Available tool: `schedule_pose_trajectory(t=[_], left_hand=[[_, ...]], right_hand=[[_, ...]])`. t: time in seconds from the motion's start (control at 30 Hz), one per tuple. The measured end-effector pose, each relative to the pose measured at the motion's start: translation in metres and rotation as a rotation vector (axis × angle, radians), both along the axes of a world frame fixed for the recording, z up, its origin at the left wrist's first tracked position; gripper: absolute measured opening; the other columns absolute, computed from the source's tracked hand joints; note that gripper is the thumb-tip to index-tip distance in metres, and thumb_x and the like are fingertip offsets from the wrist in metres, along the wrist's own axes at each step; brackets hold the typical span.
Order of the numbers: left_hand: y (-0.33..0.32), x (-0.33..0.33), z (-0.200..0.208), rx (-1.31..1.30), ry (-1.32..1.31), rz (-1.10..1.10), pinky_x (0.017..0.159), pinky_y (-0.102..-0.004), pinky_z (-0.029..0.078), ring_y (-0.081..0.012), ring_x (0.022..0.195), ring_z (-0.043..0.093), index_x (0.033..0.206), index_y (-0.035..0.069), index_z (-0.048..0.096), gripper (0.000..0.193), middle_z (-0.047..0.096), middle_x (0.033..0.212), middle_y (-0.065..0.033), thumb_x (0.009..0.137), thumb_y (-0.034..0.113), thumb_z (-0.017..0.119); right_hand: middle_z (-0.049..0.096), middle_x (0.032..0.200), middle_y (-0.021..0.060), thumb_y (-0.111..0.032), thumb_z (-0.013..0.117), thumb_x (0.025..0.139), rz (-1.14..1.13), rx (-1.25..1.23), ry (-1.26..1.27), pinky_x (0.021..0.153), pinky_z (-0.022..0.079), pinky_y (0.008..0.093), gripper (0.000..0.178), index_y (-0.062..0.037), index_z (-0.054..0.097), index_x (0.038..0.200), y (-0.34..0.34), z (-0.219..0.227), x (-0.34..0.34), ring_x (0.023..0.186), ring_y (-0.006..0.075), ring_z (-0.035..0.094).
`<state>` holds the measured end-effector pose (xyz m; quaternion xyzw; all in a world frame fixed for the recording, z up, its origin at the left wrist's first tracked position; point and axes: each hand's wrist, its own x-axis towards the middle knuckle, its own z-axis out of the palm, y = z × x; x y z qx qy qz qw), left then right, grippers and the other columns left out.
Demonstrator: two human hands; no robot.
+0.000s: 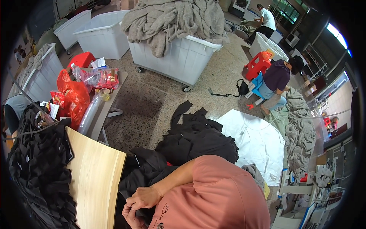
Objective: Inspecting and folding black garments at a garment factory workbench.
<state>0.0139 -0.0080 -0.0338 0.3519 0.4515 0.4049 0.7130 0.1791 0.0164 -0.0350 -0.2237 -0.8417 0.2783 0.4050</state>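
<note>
1. Clock directions are read from the hands, with 12 at the top of the view.
2. Right hand [144, 197]: crosses in front of the pink shirt [225, 194]; fingers bent inward. Whether they grip anything cannot be told.
3. Left hand [132, 217]: just below the right hand, at about 7 o'clock, and meeting it at the fingers. Its fingers are curled; any item between them is hidden.
4. Black cloth [146, 164]: lies at 12 to 1 o'clock, right behind the hands in the view. Contact with the fingertips cannot be confirmed.
5. Black heap [198, 139]: at 1 to 2 o'clock, piled loosely beyond the cloth and partly overlapping the white sheet [253, 141] at 2 o'clock.
6. Wooden board [95, 171]: at 10 o'clock, near the hands. Black garments [38, 164] are bunched along its far side, same direction.
7. Red bag [74, 99]: at 11 o'clock, on a side table [122, 80], beside a clear plastic roll [89, 116].
8. White bin [171, 65]: between 12 and 1 o'clock, on castors, heaped above its rim with grey cloth [179, 19].
9. Seated co-worker [272, 78]: between 1 and 2 o'clock, well apart, on a blue stool [256, 86], bent towards grey fabric [301, 129].
</note>
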Motion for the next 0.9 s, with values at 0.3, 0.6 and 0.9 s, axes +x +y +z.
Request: schedule_pose_trajectory(t=[0.3,0.6,0.9], left_hand=[[-0.010,0.002,-0.005,0.203,0.161,0.045,0.066,-0.0204,0.041,-0.0073,0.067,0.052,0.080,-0.005,0.058,0.006,0.060,0.075,-0.0048,0.077,-0.003,0.053],[-0.015,0.006,-0.002,0.202,0.268,0.056,0.065,-0.0191,0.041,-0.0069,0.065,0.051,0.078,-0.006,0.058,0.006,0.060,0.073,-0.0043,0.074,-0.007,0.054],[-0.012,0.005,-0.002,0.035,0.267,0.063,0.064,-0.0200,0.042,-0.0075,0.063,0.051,0.077,-0.006,0.057,0.008,0.059,0.073,-0.0047,0.071,-0.008,0.051]], right_hand=[[0.053,0.065,0.0156,0.000,0.053,0.061,-0.073,-0.313,-0.015,0.051,0.042,0.0431,0.002,-0.0011,0.054,0.063,-0.002,-0.004,-0.002,0.061,0.0345,0.055],[0.051,0.062,0.0116,0.000,0.055,0.058,0.007,-0.437,0.090,0.051,0.041,0.0393,0.005,-0.0016,0.051,0.061,0.002,-0.012,0.002,0.058,0.0315,0.053],[0.055,0.071,0.0171,-0.005,0.057,0.063,0.065,-0.152,-0.107,0.055,0.046,0.0405,0.007,0.0003,0.055,0.068,0.000,-0.019,0.004,0.062,0.0345,0.056]])
